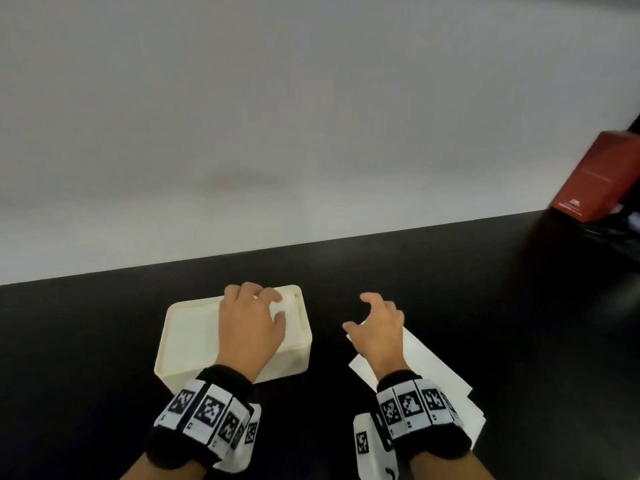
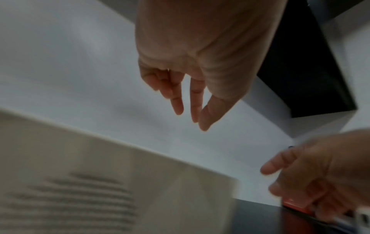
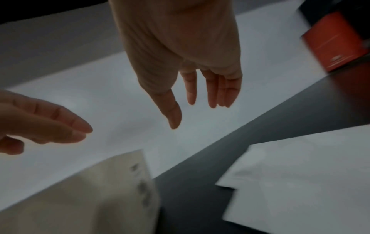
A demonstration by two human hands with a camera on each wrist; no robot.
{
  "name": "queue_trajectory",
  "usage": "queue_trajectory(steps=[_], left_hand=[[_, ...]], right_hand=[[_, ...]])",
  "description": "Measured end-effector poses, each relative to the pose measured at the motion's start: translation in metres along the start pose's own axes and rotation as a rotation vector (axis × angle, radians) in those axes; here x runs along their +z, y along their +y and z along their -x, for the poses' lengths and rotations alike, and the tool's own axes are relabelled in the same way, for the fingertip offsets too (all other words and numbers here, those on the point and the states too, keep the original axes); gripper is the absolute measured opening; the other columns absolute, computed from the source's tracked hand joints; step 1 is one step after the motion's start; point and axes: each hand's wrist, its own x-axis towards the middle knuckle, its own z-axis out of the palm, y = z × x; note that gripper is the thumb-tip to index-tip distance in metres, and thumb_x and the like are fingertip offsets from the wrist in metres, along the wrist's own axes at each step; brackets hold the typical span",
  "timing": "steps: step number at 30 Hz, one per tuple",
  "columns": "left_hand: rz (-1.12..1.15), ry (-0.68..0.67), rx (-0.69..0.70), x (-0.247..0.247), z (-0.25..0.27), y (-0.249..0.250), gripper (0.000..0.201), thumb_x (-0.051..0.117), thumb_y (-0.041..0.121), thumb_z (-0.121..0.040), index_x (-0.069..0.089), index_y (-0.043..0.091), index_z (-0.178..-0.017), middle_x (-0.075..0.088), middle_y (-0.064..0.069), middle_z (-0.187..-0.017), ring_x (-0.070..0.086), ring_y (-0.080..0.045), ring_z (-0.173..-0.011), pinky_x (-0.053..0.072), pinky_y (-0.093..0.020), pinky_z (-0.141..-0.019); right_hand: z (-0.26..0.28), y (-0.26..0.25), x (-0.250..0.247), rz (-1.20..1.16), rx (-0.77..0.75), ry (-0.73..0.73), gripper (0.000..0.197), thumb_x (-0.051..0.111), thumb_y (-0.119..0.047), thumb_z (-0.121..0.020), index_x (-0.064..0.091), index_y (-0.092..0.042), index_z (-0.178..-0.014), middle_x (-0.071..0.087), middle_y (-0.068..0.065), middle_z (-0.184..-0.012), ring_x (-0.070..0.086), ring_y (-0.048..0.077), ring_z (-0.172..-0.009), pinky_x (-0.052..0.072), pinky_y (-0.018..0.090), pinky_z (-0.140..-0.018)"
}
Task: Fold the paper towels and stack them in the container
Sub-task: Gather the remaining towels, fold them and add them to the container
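A cream plastic container (image 1: 187,341) stands on the black table, seen close with a ribbed side (image 2: 90,190) in the left wrist view. White folded paper (image 1: 292,315) lies inside its right end. My left hand (image 1: 273,304) hovers over that end, its fingers (image 2: 178,104) hanging relaxed and holding nothing. To the right, several flat white paper towels (image 1: 433,372) lie overlapping on the table. My right hand (image 1: 358,313) is above their far corner, its fingers (image 3: 212,95) nearly straight and empty. The towels (image 3: 300,182) show below it in the right wrist view.
A red box (image 1: 599,178) leans at the table's far right, in front of dark clutter. A white wall (image 1: 311,133) runs along the back edge of the black table (image 1: 86,341). Bare tabletop lies left of the container and between container and towels.
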Motion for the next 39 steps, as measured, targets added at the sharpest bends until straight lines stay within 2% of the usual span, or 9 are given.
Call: queue_trajectory(steps=[5,12,16,20,24,28,33,36,39], left_hand=[[0.277,-0.370,0.094,0.059,0.005,0.076,0.031,0.058,0.028,-0.088,0.058,0.021,-0.119,0.053,0.001,-0.122,0.046,-0.014,-0.118,0.041,-0.025,-0.098],[0.093,-0.811,0.020,0.123,0.004,0.115,0.060,0.063,0.035,-0.085,0.038,0.013,-0.136,0.037,-0.009,-0.139,0.036,-0.025,-0.131,0.039,-0.036,-0.106],[0.048,-0.793,-0.007,0.131,0.007,0.118,0.073,0.070,0.033,-0.079,0.032,0.014,-0.139,0.032,-0.009,-0.139,0.036,-0.027,-0.129,0.040,-0.035,-0.103],[0.116,-0.862,-0.127,0.130,0.009,0.117,0.083,0.077,0.024,-0.075,0.028,0.015,-0.141,0.034,-0.009,-0.142,0.046,-0.024,-0.125,0.045,-0.031,-0.099],[0.149,-0.905,-0.147,0.124,0.012,0.113,0.078,0.075,0.017,-0.077,0.031,0.012,-0.142,0.044,-0.006,-0.140,0.046,-0.021,-0.128,0.043,-0.030,-0.102],[0.176,-0.866,-0.130,0.109,-0.015,0.114,0.059,0.069,0.023,-0.082,0.044,0.011,-0.134,0.049,-0.007,-0.135,0.049,-0.022,-0.123,0.042,-0.033,-0.104],[0.150,-0.756,-0.145,0.114,-0.042,0.120,0.043,0.067,0.024,-0.083,0.051,0.011,-0.120,0.056,-0.008,-0.124,0.056,-0.024,-0.111,0.049,-0.035,-0.094],[0.030,-0.818,-0.166,0.125,-0.042,0.121,0.053,0.067,0.023,-0.083,0.045,0.009,-0.129,0.052,-0.010,-0.129,0.056,-0.024,-0.114,0.050,-0.033,-0.093],[-0.045,-0.819,-0.183,0.138,-0.040,0.121,0.057,0.065,0.021,-0.084,0.037,0.009,-0.133,0.051,-0.009,-0.129,0.055,-0.024,-0.115,0.049,-0.033,-0.092]], right_hand=[[0.018,0.098,-0.033,0.098,0.380,-0.057,0.058,0.065,-0.020,-0.083,0.040,-0.017,-0.135,0.045,0.013,-0.133,0.036,0.031,-0.125,0.036,0.034,-0.101],[0.039,0.163,-0.053,0.126,0.526,-0.106,0.063,0.074,-0.022,-0.075,0.044,-0.016,-0.130,0.040,0.008,-0.132,0.039,0.029,-0.125,0.040,0.036,-0.101],[0.041,0.172,-0.057,0.034,0.518,-0.181,0.064,0.078,-0.018,-0.068,0.048,-0.017,-0.124,0.050,0.004,-0.118,0.053,0.021,-0.109,0.050,0.032,-0.092],[0.043,0.174,-0.060,0.006,0.499,-0.242,0.038,0.077,-0.017,-0.067,0.063,-0.013,-0.101,0.062,0.001,-0.098,0.061,0.016,-0.089,0.053,0.025,-0.076],[0.045,0.173,-0.067,-0.004,0.511,-0.295,0.030,0.077,-0.018,-0.072,0.066,-0.012,-0.099,0.062,0.001,-0.097,0.059,0.015,-0.088,0.049,0.025,-0.079],[0.039,0.167,-0.070,-0.228,0.495,-0.223,0.027,0.075,-0.024,-0.075,0.062,-0.015,-0.098,0.062,0.001,-0.092,0.059,0.013,-0.075,0.045,0.021,-0.061],[0.022,0.156,-0.056,-0.243,0.534,-0.062,0.026,0.072,-0.022,-0.080,0.063,-0.010,-0.101,0.056,-0.003,-0.084,0.056,0.015,-0.084,0.045,0.027,-0.073],[0.015,0.157,-0.049,-0.202,0.627,-0.052,0.036,0.075,-0.016,-0.076,0.062,-0.007,-0.108,0.060,0.003,-0.098,0.056,0.018,-0.087,0.051,0.034,-0.082],[0.012,0.158,-0.044,-0.182,0.691,-0.042,0.055,0.078,-0.012,-0.073,0.052,-0.008,-0.122,0.056,0.009,-0.113,0.057,0.027,-0.107,0.050,0.039,-0.089]])
